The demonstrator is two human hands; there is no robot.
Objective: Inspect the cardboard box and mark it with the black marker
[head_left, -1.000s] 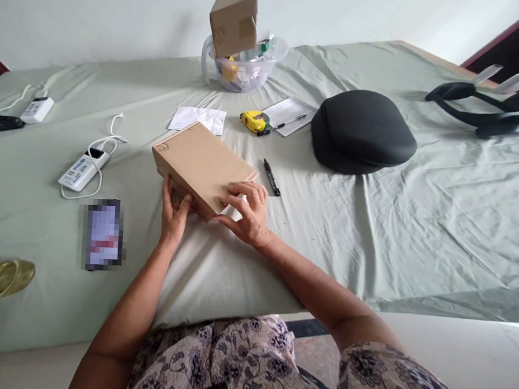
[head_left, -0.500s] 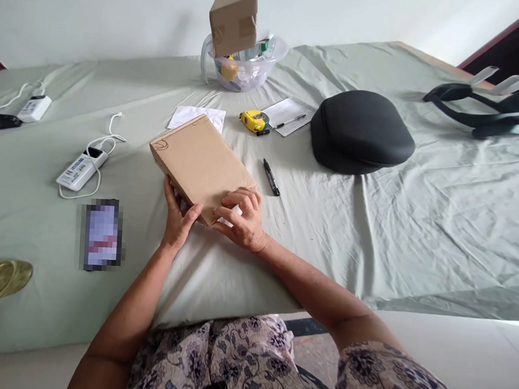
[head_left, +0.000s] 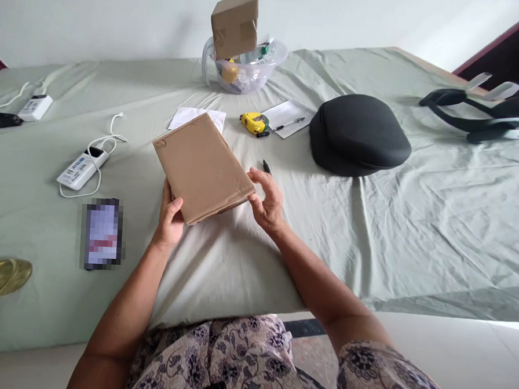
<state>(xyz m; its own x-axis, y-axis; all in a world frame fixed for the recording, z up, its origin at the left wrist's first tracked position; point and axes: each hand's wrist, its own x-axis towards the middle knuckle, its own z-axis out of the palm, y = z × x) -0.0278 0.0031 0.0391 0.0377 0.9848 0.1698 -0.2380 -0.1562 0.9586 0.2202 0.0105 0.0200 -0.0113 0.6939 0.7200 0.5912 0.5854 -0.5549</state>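
A flat brown cardboard box (head_left: 202, 167) is held tilted above the green sheet (head_left: 370, 235), its broad face turned up toward me. My left hand (head_left: 169, 219) grips its near left corner, thumb on top. My right hand (head_left: 265, 199) holds the right edge with curled fingers. A black marker (head_left: 266, 166) lies just behind my right hand, mostly hidden by it.
A phone (head_left: 103, 233) and a white power bank (head_left: 81, 168) with cable lie to the left. Behind are white paper (head_left: 189, 116), a yellow tape measure (head_left: 254, 123), a notepad with pen (head_left: 287, 117), a clear bowl (head_left: 244, 72) bearing a small box (head_left: 234, 22), and a black case (head_left: 358, 133).
The box has been lifted and tipped up so its broad face shows. My right hand slid from the near corner to the right edge.
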